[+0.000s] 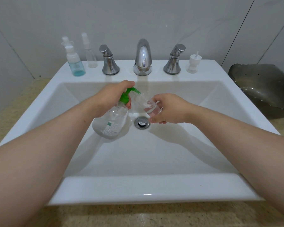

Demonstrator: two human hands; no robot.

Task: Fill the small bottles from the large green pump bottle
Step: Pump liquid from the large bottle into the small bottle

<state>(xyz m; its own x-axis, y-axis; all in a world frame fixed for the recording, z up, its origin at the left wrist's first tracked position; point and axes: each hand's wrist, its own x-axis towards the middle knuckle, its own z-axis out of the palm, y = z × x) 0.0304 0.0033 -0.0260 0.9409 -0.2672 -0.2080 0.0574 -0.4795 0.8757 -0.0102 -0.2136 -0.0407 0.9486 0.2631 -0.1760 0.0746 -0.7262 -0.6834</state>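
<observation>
Over the white sink, the large green pump bottle hung tilted, its nozzle at the mouth of a small clear bottle. The left hand gripped the pump bottle's neck; the right hand held the small bottle in curled fingers, above the drain. Behind, a blue-tinted bottle and a clear spray bottle stood left of the faucet, a white pump cap right.

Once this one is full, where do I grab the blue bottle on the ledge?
Take the blue bottle round its wide body, below the white cap, coming from the front: it stands upright, with other bottles close behind and beside it.
</observation>
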